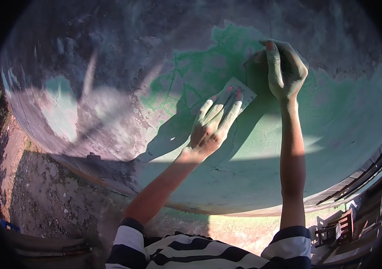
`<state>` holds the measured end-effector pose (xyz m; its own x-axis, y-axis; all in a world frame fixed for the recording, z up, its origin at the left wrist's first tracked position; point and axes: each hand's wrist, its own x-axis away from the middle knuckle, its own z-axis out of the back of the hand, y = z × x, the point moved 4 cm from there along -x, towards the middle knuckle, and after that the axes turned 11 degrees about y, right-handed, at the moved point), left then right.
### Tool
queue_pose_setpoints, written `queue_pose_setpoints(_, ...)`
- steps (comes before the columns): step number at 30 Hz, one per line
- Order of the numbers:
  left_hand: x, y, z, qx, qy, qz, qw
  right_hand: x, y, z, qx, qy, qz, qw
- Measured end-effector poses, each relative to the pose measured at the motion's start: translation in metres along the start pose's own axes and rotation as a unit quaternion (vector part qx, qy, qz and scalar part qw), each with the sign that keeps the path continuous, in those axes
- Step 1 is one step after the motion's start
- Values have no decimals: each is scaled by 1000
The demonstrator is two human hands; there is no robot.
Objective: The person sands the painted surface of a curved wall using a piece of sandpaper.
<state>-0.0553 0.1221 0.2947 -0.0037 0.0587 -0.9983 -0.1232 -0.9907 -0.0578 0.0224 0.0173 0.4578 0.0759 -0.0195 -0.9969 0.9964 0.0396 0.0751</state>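
My left hand [211,132], dusted pale green, lies with straight fingers along a thin, pale rectangular plate [245,96] against the wall. Its thumb is hidden. The plate has small dark marks near one edge and looks like a flat scraper. Higher up and to the right, my right hand [287,71] is closed, fingers curled and thumb stretched along the side. Whatever it holds, if anything, is hidden behind the fingers. Both hands work at the wall [262,184], which has a smooth light green coat below and a patchy, wet-looking darker green area [227,49] above.
Grey, bare wall surface [115,58] extends up and to the left, with a pale patch [61,107]. Below is rough ground [61,197]. A wooden chair [345,226] stands at lower right, and a blue object [9,225] lies at lower left.
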Motion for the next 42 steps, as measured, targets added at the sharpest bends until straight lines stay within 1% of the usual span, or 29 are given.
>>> queue_pose_setpoints(1, 2, 1, -10, 7, -97, 20, 995, 2, 0, -1, 6, -1, 27, 1000)
queue_pose_setpoints(2, 2, -3, -23, 35, -285, 78, 955, 4, 3, 0, -18, 14, 36, 999)
queue_pose_setpoints(3, 2, -1, -27, 60, -99, 19, 993, 5, 4, 0, -23, 13, 36, 999)
queue_pose_setpoints(5, -1, -1, -31, 77, -179, 44, 980, 6, 4, 2, -62, 25, -9, 998)
queue_pose_setpoints(6, -5, -1, -31, 77, -182, 45, 979, 6, 2, 2, -51, 21, -17, 998)
queue_pose_setpoints(8, -34, 8, -10, 103, -25, -42, 993, 5, 0, 2, -46, 16, -26, 998)
queue_pose_setpoints(9, -38, 6, -10, 103, -26, -40, 993, 6, 0, 3, -43, 10, -32, 999)
queue_pose_setpoints(11, -47, 2, -10, 44, -23, -115, 992, 6, 1, 4, -39, 9, -42, 998)
queue_pose_setpoints(12, -53, -2, -15, 74, -27, -146, 986, 5, 2, 4, -35, 9, -51, 998)
queue_pose_setpoints(13, -63, -7, -16, 71, -24, -147, 986, 2, 2, 4, -36, 9, -48, 998)
queue_pose_setpoints(15, -93, -12, -13, 73, -16, -184, 980, -6, 5, 5, -125, 44, -49, 990)
queue_pose_setpoints(16, -106, -19, -6, 74, -17, -192, 979, -12, 1, 8, -141, 84, -72, 984)
queue_pose_setpoints(17, -122, -27, -1, 69, -11, -197, 978, -21, 0, 12, -82, 139, -19, 987)
queue_pose_setpoints(19, -146, -47, 5, 34, 46, -170, 984, -38, -11, 22, -60, 223, 17, 973)
queue_pose_setpoints(20, -155, -57, 5, 10, 84, -143, 986, -54, -17, 24, -77, 226, 81, 968)
queue_pose_setpoints(22, -148, -60, 3, -21, 126, -100, 987, -77, -16, 19, -97, 230, 72, 966)
queue_pose_setpoints(23, -130, -50, 1, -28, 124, -98, 987, -86, -11, 15, -113, 229, 61, 965)
queue_pose_setpoints(24, -109, -39, -2, -29, 109, -103, 988, -99, -1, 9, -172, 191, 81, 963)
queue_pose_setpoints(25, -86, -29, -7, -23, 87, -111, 990, -106, 17, 5, -140, 197, 66, 968)
queue_pose_setpoints(27, -54, -19, -14, 6, 20, -132, 991, -115, 8, -11, -220, 149, 24, 964)
queue_pose_setpoints(28, -54, -20, -11, 13, 9, -144, 989, -116, 3, -12, -218, 154, 22, 964)
queue_pose_setpoints(29, -61, -23, -7, 14, 6, -147, 989, -117, -2, -15, -169, 127, 32, 977)
queue_pose_setpoints(30, -73, -29, -3, 10, 18, -146, 989, -117, -9, -19, -122, 98, 42, 987)
queue_pose_setpoints(33, -111, -54, 5, -34, 48, -134, 989, -116, -7, -23, -97, 76, 47, 991)
queue_pose_setpoints(35, -127, -69, 10, -36, 139, -55, 988, -112, -9, -19, -104, 66, 36, 992)
queue_pose_setpoints(36, -123, -61, 8, -58, 130, -52, 989, -111, -10, -19, -112, 51, 23, 992)
queue_pose_setpoints(37, -110, -46, 3, -38, 113, -40, 992, -111, -8, -19, -109, 55, 21, 992)
queue_pose_setpoints(41, -32, 3, -20, -6, -22, -95, 995, -112, -7, -17, -142, 19, 21, 989)
queue_pose_setpoints(42, -29, 0, -20, -20, -22, -112, 993, -111, -9, -16, -146, -3, 27, 989)
